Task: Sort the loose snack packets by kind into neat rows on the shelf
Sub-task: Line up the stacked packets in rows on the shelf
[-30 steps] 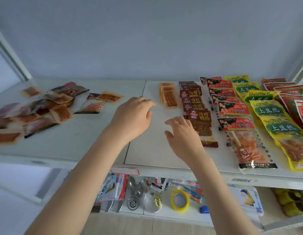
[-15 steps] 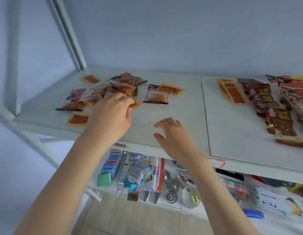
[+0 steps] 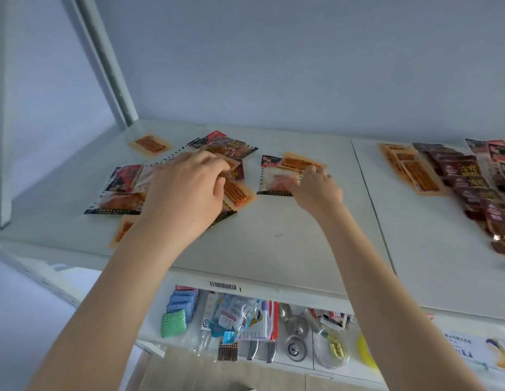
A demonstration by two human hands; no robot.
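White shelf [image 3: 273,244], two boards butted, seam running front to back right of centre.

Sorted rows [image 3: 457,176] on the right board: orange strip packets at the left, dark maroon ones beside them, more cut off by the frame edge. Packets overlap front to back.

Loose pile [image 3: 124,190] on the left board, mixed kinds, overlapping at all angles. One stray packet [image 3: 151,143] lies apart at the back left.

Left hand [image 3: 186,190] over the middle of the pile, palm down, fingers curled with tips among the packets. Thumb hidden; cannot tell whether anything is pinched.

Right hand [image 3: 319,190] just right of the pile, well apart from the rows. Bent fingertips pinch the near right corner of an orange packet [image 3: 296,162].

That packet lies across the back of a clear packet [image 3: 273,184] with a black border, both flat on the board.

Barcode label [image 3: 223,285] on the shelf's front lip.
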